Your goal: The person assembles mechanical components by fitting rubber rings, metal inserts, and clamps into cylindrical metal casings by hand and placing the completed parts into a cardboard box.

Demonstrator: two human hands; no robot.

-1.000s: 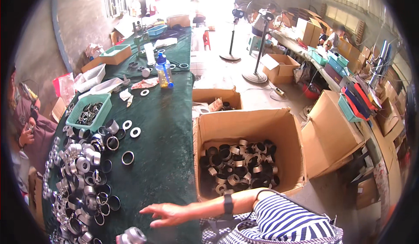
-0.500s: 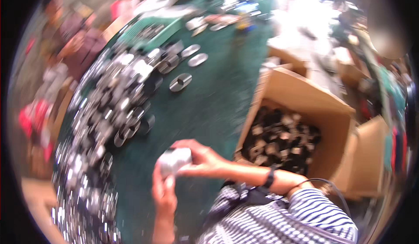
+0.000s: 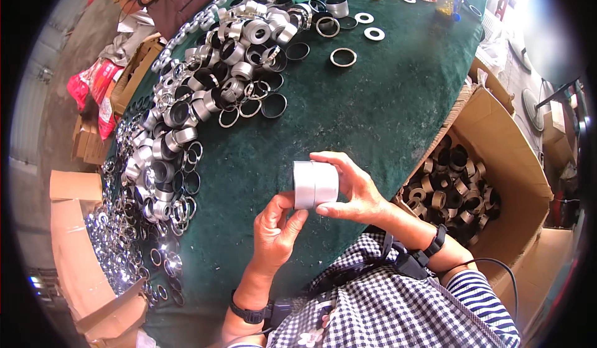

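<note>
Cylinder (image 3: pixel 316 184) held: left hand (image 3: pixel 275 228) + right hand (image 3: pixel 362 194) | bare cloth (image 3: pixel 373 124) beyond | carton (image 3: pixel 505 138) seemingly touching edge (image 3: pixel 435 124)

The right fingers (image 3: pixel 339 210) now apparently hold the cylinder (image 3: pixel 316 185).

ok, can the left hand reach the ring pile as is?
Likely yes, once freed: left hand and right hand both hold the metal cylinder; only green cloth lies between left and ring pile.

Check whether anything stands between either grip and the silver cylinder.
Nothing visible does: the left grip and right grip both touch the silver cylinder, and the pile of metal parts lies apart, on the green table.
</note>
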